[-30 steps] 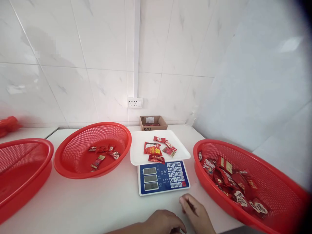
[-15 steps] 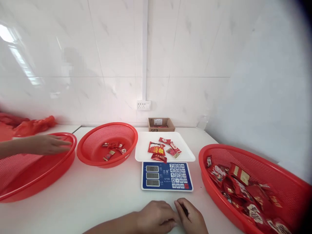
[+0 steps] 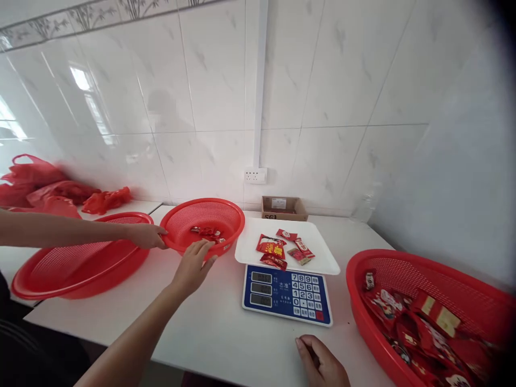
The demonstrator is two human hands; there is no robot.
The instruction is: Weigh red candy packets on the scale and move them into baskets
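My left hand (image 3: 194,269) reaches out to the front rim of the middle red basket (image 3: 237,223), its fingers stretched over the edge and the thumb apart. Whether it touches the rim I cannot tell. Several small wrapped candies (image 3: 208,232) lie in that basket. My right hand (image 3: 324,364) rests loosely curled on the table in front of the scale (image 3: 287,294), with no object visible in it. On the scale's white tray (image 3: 245,242) lie several red packets, among them a larger snack packet (image 3: 271,246).
A co-worker's hand (image 3: 147,235) grips the middle basket's left rim. The left red basket (image 3: 84,274) stands below that person's arm. At right, a red basket (image 3: 355,290) holds many packets. A cardboard box (image 3: 284,208) stands behind the tray; red plastic bags (image 3: 44,183) lie far left.
My left hand has left my right hand and moved to the middle basket. The co-worker's hand has gone from the left basket to the middle basket's rim. The view has turned left.
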